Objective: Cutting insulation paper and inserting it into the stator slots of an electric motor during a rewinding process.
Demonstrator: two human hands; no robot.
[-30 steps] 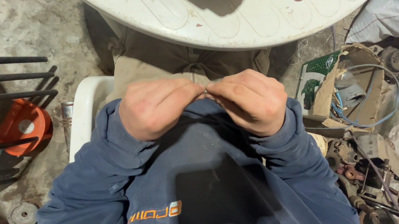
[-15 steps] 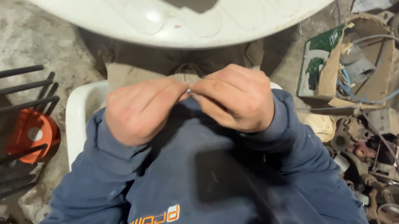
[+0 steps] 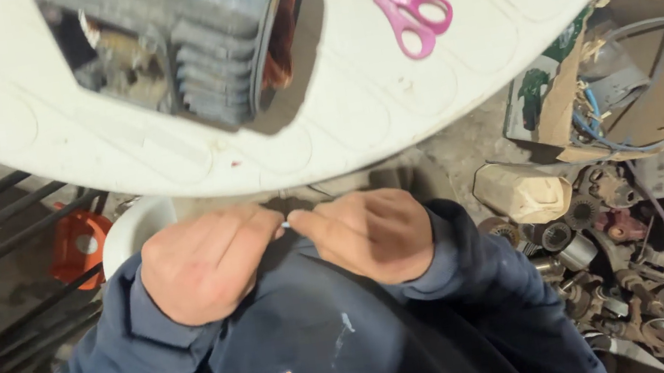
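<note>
My left hand [image 3: 203, 263] and my right hand [image 3: 369, 233] are held together in front of my chest, just below the edge of a round white table [image 3: 356, 114]. Their fingertips meet and pinch a small whitish piece [image 3: 286, 225], too small to identify. A thin dark wire [image 3: 317, 191] runs off from the fingertips toward the table edge. Both arms wear dark blue sleeves. On the table stands a grey finned electric motor housing [image 3: 192, 50] with copper windings showing. Pink-handled scissors [image 3: 402, 8] lie to its right.
A torn cardboard box [image 3: 620, 77] with blue cable sits on the floor at right, above a pile of rusty metal parts [image 3: 629, 266]. An orange reel [image 3: 79, 246] and dark metal rods [image 3: 3, 250] lie at left. A white chair edge [image 3: 130, 228] shows beneath my left arm.
The view has tilted up, bringing the table, motor and scissors into the frame. My hands stay pressed together, fingertips still pinching the small piece.
</note>
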